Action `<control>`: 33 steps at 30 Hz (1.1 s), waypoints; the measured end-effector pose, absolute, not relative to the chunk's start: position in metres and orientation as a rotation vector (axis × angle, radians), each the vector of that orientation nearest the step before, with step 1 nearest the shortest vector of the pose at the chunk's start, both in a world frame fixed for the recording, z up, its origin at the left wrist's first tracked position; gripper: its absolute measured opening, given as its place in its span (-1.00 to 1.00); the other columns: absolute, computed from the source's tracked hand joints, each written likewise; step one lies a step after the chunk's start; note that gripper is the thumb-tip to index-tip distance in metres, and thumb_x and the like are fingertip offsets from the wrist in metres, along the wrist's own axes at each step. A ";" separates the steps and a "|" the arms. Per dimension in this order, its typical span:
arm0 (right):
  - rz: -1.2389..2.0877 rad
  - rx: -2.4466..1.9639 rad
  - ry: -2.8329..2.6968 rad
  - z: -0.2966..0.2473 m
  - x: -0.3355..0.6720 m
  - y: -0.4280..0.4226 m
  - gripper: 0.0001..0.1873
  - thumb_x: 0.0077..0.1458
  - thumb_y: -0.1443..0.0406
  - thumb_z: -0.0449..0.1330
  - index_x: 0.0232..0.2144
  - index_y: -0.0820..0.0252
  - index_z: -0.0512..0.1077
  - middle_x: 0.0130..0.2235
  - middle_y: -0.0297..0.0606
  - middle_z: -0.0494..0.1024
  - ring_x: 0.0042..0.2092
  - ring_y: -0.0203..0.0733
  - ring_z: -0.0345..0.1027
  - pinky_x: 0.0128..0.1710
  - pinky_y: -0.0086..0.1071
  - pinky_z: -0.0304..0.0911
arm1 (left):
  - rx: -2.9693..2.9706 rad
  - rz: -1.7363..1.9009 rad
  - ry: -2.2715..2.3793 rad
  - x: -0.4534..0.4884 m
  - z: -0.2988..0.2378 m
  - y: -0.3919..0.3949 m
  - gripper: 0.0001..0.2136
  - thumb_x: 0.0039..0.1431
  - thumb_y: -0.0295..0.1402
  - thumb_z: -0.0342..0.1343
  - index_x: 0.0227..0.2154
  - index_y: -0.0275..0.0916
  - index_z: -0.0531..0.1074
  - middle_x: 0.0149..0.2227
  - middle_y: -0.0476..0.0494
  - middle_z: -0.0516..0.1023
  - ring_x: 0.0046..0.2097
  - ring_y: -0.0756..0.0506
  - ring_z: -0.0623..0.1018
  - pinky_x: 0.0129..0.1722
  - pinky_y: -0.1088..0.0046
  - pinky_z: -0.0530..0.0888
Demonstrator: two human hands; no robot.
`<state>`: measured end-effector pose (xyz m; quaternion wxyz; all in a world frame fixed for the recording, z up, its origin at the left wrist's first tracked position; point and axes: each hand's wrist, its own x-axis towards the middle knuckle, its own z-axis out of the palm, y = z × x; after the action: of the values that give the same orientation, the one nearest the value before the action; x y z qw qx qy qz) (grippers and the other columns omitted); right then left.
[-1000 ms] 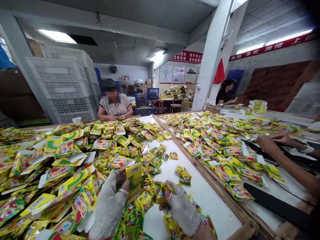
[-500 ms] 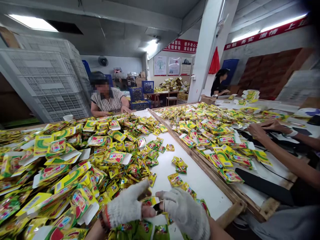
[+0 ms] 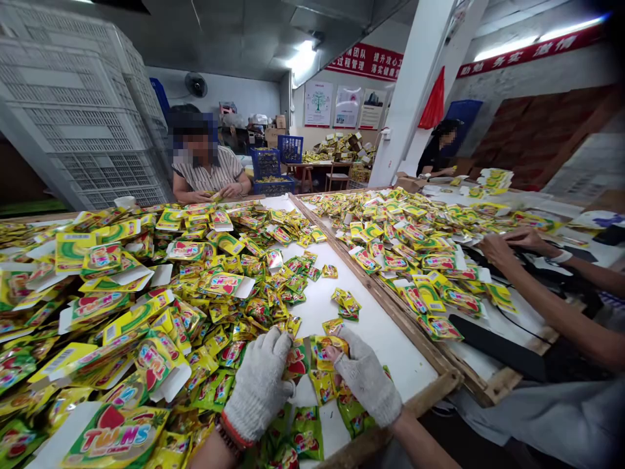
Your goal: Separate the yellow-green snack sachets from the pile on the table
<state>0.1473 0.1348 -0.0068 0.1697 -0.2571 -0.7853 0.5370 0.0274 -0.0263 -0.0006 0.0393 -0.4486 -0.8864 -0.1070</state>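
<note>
Both my hands wear white knit gloves. My left hand (image 3: 258,384) lies palm down with its fingers stretched over small yellow-green sachets (image 3: 295,361) near the table's front edge. My right hand (image 3: 366,378) pinches one yellow sachet (image 3: 325,345) between thumb and fingers, just right of the left hand. More sachets (image 3: 305,436) lie under and between both wrists on the white table top (image 3: 381,339).
Flat yellow carton blanks (image 3: 131,319) and loose sachets cover the table's left half. A wooden rail (image 3: 361,286) divides it from a second heaped table (image 3: 517,326), where another person's bare arms (image 3: 537,293) reach in. A seated person (image 3: 205,176) works at the far end beside stacked white crates (image 3: 88,130).
My hands have moved forward from close in front of me onto the sachet pile. The left hand has flattened out, and the right has taken hold of a sachet. The view tilted down.
</note>
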 end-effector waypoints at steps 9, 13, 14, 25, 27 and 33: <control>1.174 -0.564 -2.558 0.020 0.138 0.133 -0.82 0.05 0.23 0.10 -0.38 0.23 0.41 -0.37 -0.24 0.48 -0.33 -0.24 0.31 -0.30 -0.43 0.17 | -1.351 -0.451 -2.790 0.035 -0.006 -0.026 -0.41 -0.24 -0.51 0.05 0.01 -0.27 0.27 0.03 -0.22 0.29 0.03 -0.22 0.27 0.06 0.25 0.24; 1.143 -0.572 -2.566 0.020 0.136 0.133 -0.78 0.08 0.20 0.07 -0.38 0.24 0.41 -0.36 -0.24 0.47 -0.32 -0.23 0.30 -0.31 -0.43 0.15 | -1.343 -0.526 -2.759 0.036 -0.008 -0.028 -0.41 -0.25 -0.52 0.02 -0.01 -0.27 0.27 0.04 -0.23 0.27 0.05 -0.21 0.26 0.05 0.27 0.24; 1.114 -0.544 -2.605 0.019 0.136 0.132 -0.79 0.08 0.21 0.07 -0.42 0.23 0.40 -0.38 -0.25 0.47 -0.34 -0.24 0.29 -0.33 -0.43 0.13 | -1.386 -0.502 -2.736 0.037 -0.009 -0.028 -0.41 -0.26 -0.52 0.01 0.00 -0.25 0.27 0.04 -0.22 0.27 0.05 -0.23 0.25 0.06 0.24 0.23; 1.060 -0.642 -2.519 0.002 0.141 0.126 -0.81 0.11 0.26 0.05 -0.48 0.22 0.36 -0.46 -0.31 0.42 -0.44 -0.32 0.23 -0.44 -0.48 0.09 | -1.371 -0.415 -2.765 0.042 -0.005 -0.026 -0.40 -0.20 -0.49 0.03 0.04 -0.24 0.25 0.05 -0.21 0.27 0.04 -0.23 0.26 0.04 0.24 0.24; 0.902 -0.581 -2.549 0.003 0.138 0.123 -0.82 0.05 0.35 0.06 -0.56 0.23 0.35 -0.48 -0.29 0.41 -0.40 -0.30 0.23 -0.37 -0.48 0.10 | -1.394 -0.414 -2.751 0.044 -0.006 -0.026 -0.39 -0.20 -0.50 0.04 0.06 -0.23 0.24 0.06 -0.20 0.26 0.05 -0.23 0.25 0.05 0.24 0.23; 1.526 -0.480 -2.575 0.010 0.139 0.120 -0.82 0.05 0.29 0.04 -0.37 0.21 0.43 -0.37 -0.30 0.48 -0.54 -0.38 0.27 -0.55 -0.53 0.12 | -1.347 -0.375 -2.769 0.039 -0.005 -0.028 -0.44 -0.18 -0.50 0.02 0.02 -0.23 0.28 0.02 -0.21 0.29 0.02 -0.23 0.28 0.02 0.25 0.26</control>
<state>0.1392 0.1199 0.0103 0.0551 -0.1580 -0.8482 0.5025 0.0393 -0.0277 -0.0052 0.0197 -0.4341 -0.8925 -0.1208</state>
